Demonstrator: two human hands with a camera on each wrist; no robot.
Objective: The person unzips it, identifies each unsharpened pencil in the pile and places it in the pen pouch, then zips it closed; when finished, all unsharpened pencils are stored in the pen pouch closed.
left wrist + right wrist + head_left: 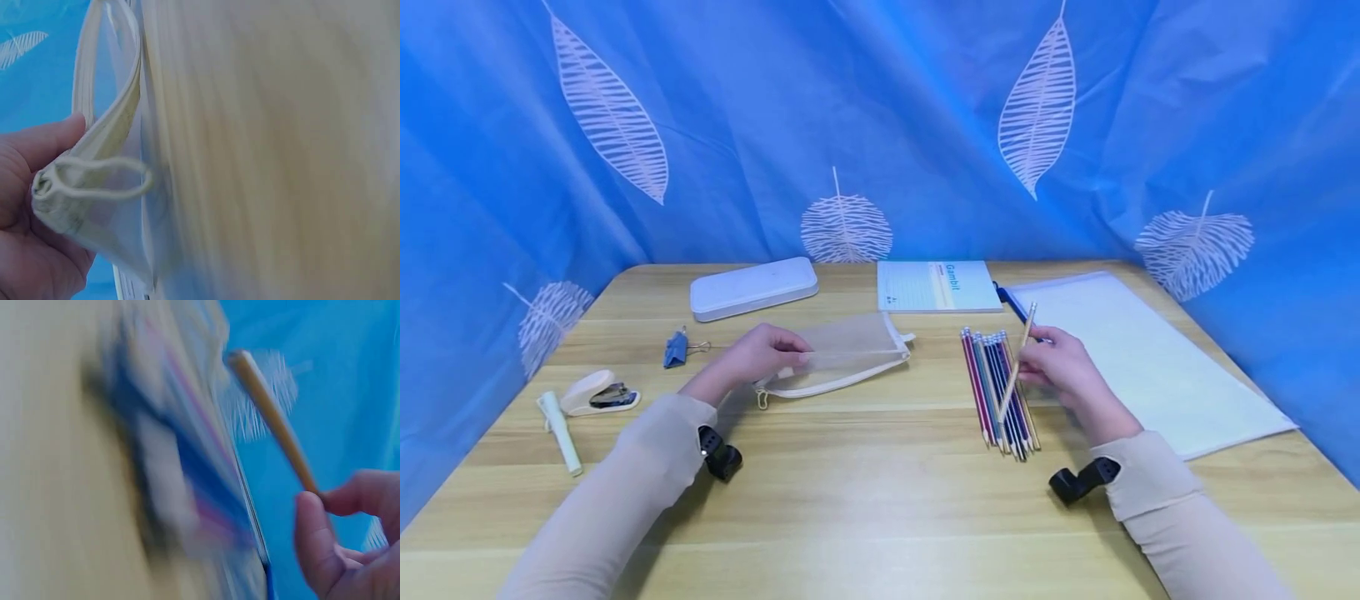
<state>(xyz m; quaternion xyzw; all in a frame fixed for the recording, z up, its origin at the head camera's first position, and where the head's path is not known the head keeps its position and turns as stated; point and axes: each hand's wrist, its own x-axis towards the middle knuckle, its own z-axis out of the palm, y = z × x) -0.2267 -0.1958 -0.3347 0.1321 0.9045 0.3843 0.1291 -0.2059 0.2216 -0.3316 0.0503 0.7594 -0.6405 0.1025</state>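
Pencil lifted from the row, pouch held ready

The right hand (1060,367) pinches one wooden pencil (1017,364) above the pencil row (1000,392); the left hand (760,354) grips the mesh pouch (842,354) flat on the table (880,500), mouth toward the pencils.

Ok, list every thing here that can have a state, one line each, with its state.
mesh zipper pouch: lying flat, mouth open, left end gripped
left hand: grips the pouch
wooden pencil: lifted, tilted over the row
right hand: pinches the pencil
row of pencils: lying side by side on the table
white pencil case: closed
notepad: closed
stapler: closed
binder clip: lying on the table, handles out
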